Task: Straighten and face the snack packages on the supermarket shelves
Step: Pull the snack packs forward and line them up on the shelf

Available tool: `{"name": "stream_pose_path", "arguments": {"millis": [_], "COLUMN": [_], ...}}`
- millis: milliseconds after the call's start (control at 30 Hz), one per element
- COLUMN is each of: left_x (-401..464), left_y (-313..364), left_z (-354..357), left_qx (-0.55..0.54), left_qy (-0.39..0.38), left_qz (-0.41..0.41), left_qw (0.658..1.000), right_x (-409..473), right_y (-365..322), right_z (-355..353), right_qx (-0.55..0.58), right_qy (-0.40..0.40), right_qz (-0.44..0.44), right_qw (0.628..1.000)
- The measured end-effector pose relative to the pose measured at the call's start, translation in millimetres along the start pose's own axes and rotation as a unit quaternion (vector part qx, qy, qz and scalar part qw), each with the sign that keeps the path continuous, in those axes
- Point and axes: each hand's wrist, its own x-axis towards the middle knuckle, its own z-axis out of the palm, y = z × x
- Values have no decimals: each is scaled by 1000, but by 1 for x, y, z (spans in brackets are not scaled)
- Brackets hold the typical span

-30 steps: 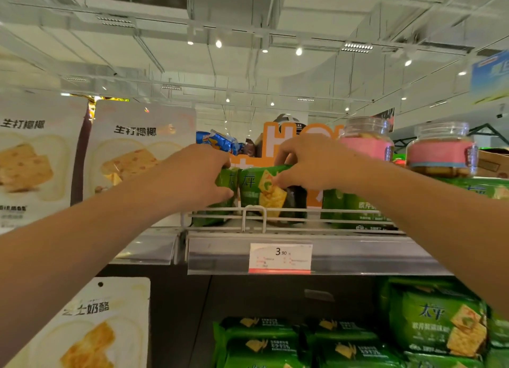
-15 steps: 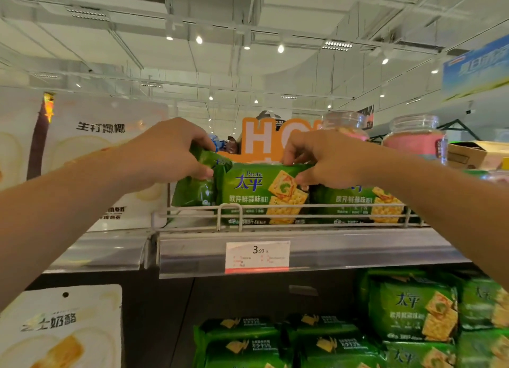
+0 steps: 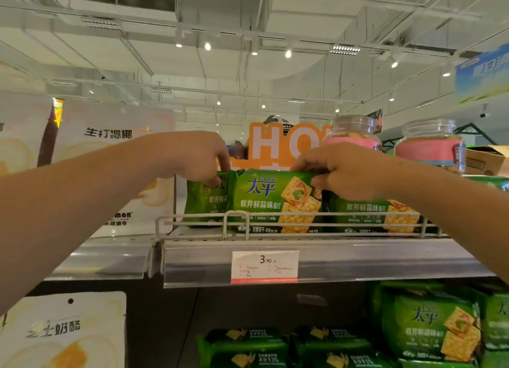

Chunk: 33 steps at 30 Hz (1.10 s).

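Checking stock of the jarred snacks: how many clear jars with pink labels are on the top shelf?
2. One jar stands just behind the right hand; the other jar is further right, beside a cardboard box. More may be hidden behind them.

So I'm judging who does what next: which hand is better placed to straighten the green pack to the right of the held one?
Probably the right hand: it grips the held cracker pack directly above that neighbouring pack. The left hand is at the far end.
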Motion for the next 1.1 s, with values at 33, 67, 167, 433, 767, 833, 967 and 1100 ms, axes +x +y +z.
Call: {"name": "stream_pose_path", "arguments": {"millis": [33,67,167,433,767,833,967,1100], "left_x": [3,5,11,14,21,24,29,28], "left_y": [-1,-2,-2,1,6,8,15,17], "left_z": [0,0,1,4,10,10,14,16], "left_qx": [-18,-51,-183,-281,-318,-314,-310,-318], "left_qy": [-1,2,12,-80,-123,-127,-112,-121], "left_qz": [5,9,11,-18,-98,-88,-66,-52], "left_qw": [1000,999,983,956,935,937,942,939], "right_x": [-1,-2,-5,-9,-26,-28,-28,-28], "right_y": [1,2,6,10,13,13,15,15], "right_z": [0,0,2,3,17,19,21,22], "right_qx": [-6,-11,-15,-40,-54,-46,-33,-39], "right_qy": [2,5,16,12,97,100,121,124], "right_qz": [-2,-4,-6,-9,-67,-65,-61,-61], "right_qw": [1000,1000,1000,999,992,992,990,990]}}
